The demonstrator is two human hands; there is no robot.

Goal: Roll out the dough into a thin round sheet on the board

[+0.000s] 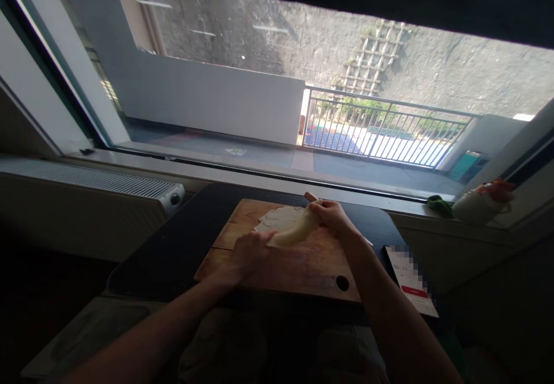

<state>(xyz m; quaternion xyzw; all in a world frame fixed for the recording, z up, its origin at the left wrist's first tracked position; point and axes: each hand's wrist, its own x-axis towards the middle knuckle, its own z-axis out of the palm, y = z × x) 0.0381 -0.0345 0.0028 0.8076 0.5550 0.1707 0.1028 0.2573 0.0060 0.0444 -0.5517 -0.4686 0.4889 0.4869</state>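
Observation:
A pale sheet of dough (277, 217) with a ragged edge lies flat on a wooden cutting board (277, 274). Its near part shows as a smooth, curved, raised band of dough (296, 231) stretching between my two hands. My left hand (253, 248) is closed at the band's lower left end, thumb side against it. At the upper right end, my right hand (326, 213) pinches the dough with its fingers bent. A small brownish tip by the right fingers is too unclear to name.
The board rests on a black table (156, 251). A phone (411, 283) lies at the right edge. A white radiator (130, 185) stands left, below a large window. On the sill sit a white pot (476, 206) and a green cloth-like thing (440, 204).

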